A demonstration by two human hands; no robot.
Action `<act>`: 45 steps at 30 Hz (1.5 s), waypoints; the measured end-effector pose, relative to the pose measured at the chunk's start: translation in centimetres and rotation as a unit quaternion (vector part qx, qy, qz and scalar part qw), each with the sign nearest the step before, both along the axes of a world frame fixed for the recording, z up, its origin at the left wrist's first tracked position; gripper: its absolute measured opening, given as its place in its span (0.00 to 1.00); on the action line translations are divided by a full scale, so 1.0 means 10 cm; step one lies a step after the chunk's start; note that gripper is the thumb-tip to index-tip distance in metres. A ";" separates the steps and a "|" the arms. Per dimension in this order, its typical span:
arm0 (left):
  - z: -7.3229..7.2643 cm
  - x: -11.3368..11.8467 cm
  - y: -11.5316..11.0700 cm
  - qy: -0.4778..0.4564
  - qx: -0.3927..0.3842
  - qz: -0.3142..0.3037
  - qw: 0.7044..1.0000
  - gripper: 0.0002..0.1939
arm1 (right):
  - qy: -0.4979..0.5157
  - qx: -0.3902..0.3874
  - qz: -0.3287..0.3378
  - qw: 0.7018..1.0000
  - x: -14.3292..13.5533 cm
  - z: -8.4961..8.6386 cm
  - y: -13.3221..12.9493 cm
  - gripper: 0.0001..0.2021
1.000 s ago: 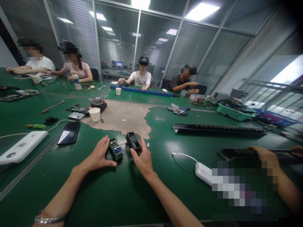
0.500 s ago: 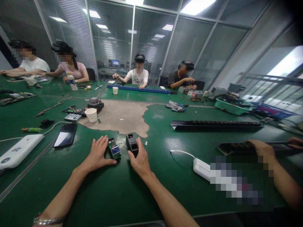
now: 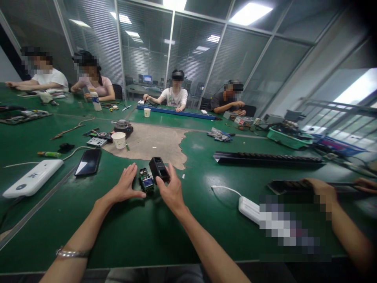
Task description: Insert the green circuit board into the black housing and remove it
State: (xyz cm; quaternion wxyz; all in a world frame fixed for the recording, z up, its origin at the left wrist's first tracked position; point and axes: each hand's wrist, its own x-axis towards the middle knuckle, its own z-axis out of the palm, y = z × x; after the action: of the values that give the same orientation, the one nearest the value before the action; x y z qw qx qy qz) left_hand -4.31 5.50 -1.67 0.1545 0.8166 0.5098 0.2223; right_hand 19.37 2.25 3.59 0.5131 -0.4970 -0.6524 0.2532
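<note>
My right hand (image 3: pixel 171 186) grips a black plastic housing (image 3: pixel 158 168) with rectangular cutouts, tilted and held close beside a small green circuit board (image 3: pixel 146 181). The board carries a little blue-faced screen and rests on the green table. To its left lies my left hand (image 3: pixel 126 185), fingers stretched out and thumb pointing toward the board's near edge. I cannot tell whether the thumb touches the board. Nothing is held in that hand.
A smartphone (image 3: pixel 88 162) and a white power strip (image 3: pixel 33 179) lie left. Paper cup (image 3: pixel 119 140) stands ahead. Right are a long black rail (image 3: pixel 265 158), a white power strip with a cable (image 3: pixel 249 208), and a co-worker's hand (image 3: pixel 321 190) on another rail. Several people sit opposite.
My right hand has brought the black housing left and up, nearer the circuit board, and tilted it. My left hand stays open beside the board. The whole view has shifted slightly.
</note>
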 end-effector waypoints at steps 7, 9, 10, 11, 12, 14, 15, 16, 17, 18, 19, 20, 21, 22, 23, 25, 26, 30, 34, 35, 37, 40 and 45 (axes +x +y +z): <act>0.05 -0.14 -0.01 -0.095 -0.043 -0.014 0.994 0.54 | -0.074 -0.003 0.041 0.996 -0.31 0.11 -0.06 0.35; 0.07 -0.14 0.00 -0.118 -0.053 0.004 0.992 0.54 | -0.092 -0.002 0.046 0.995 -0.36 0.10 -0.06 0.37; 0.07 -0.13 0.00 -0.130 -0.053 0.010 0.990 0.55 | -0.104 -0.001 0.046 0.994 -0.38 0.09 -0.06 0.38; 0.08 -0.13 0.01 -0.142 -0.052 0.013 0.988 0.54 | -0.118 -0.001 0.046 0.992 -0.39 0.07 -0.06 0.38; 0.10 -0.12 0.01 -0.152 -0.048 0.013 0.987 0.54 | -0.133 -0.001 0.045 0.990 -0.40 0.05 -0.07 0.39; 0.12 -0.11 0.01 -0.168 -0.040 0.004 0.985 0.52 | -0.162 -0.006 0.044 0.986 -0.41 -0.03 -0.08 0.40; 0.13 -0.11 0.00 -0.173 -0.037 -0.002 0.984 0.51 | -0.173 -0.008 0.045 0.984 -0.40 -0.08 -0.09 0.40; 0.14 -0.11 0.00 -0.177 -0.035 -0.008 0.984 0.50 | -0.181 -0.009 0.050 0.982 -0.40 -0.13 -0.10 0.40; 0.15 -0.10 0.00 -0.179 -0.036 -0.013 0.983 0.50 | -0.186 -0.006 0.056 0.981 -0.39 -0.18 -0.11 0.41; 0.15 -0.10 -0.01 -0.181 -0.039 -0.017 0.983 0.50 | -0.186 -0.003 0.062 0.981 -0.37 -0.22 -0.12 0.41; 0.15 -0.09 -0.01 -0.183 -0.045 -0.021 0.982 0.50 | -0.180 0.001 0.066 0.981 -0.36 -0.26 -0.12 0.42; 0.15 -0.09 -0.02 -0.186 -0.052 -0.024 0.981 0.51 | -0.170 0.005 0.067 0.983 -0.36 -0.29 -0.12 0.43; 0.14 -0.08 -0.02 -0.190 -0.059 -0.028 0.980 0.51 | -0.156 0.007 0.066 0.986 -0.35 -0.32 -0.12 0.43; 0.13 -0.08 -0.03 -0.193 -0.065 -0.033 0.978 0.52 | -0.142 0.008 0.063 0.988 -0.35 -0.33 -0.12 0.43; 0.13 -0.08 -0.03 -0.196 -0.071 -0.038 0.977 0.53 | -0.128 0.008 0.060 0.990 -0.35 -0.33 -0.12 0.42; 0.11 -0.07 -0.03 -0.196 -0.080 -0.050 0.976 0.54 | -0.105 0.005 0.057 0.993 -0.35 -0.30 -0.11 0.41; 0.11 -0.07 -0.04 -0.194 -0.083 -0.055 0.976 0.54 | -0.093 0.000 0.055 0.994 -0.35 -0.26 -0.10 0.40; 0.16 -0.05 -0.07 -0.173 -0.092 -0.054 0.979 0.53 | -0.022 -0.008 0.039 0.999 -0.30 -0.04 -0.05 0.40; 0.19 0.02 -0.10 -0.140 -0.079 -0.023 0.987 0.58 | 0.002 0.009 0.008 1.000 -0.10 0.10 0.02 0.39; 0.18 0.04 -0.11 -0.131 -0.069 -0.015 0.989 0.59 | -0.006 0.004 0.003 1.000 -0.03 0.09 0.04 0.40; 0.16 0.07 -0.11 -0.114 -0.051 -0.007 0.992 0.62 | -0.024 -0.010 -0.013 1.000 0.10 0.02 0.07 0.40; 0.12 0.10 -0.10 -0.096 -0.040 -0.006 0.995 0.63 | -0.043 -0.021 -0.036 0.998 0.24 -0.14 0.09 0.39; 0.08 0.12 -0.10 -0.082 -0.032 -0.022 0.996 0.64 | -0.063 -0.034 -0.044 0.996 0.29 -0.33 0.08 0.39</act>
State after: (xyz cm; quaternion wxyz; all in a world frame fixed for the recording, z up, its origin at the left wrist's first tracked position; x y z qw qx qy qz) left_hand -3.13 4.49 -0.88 0.2266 0.8014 0.4842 0.2682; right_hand 22.27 3.04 0.32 0.4642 -0.5577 -0.6518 0.2203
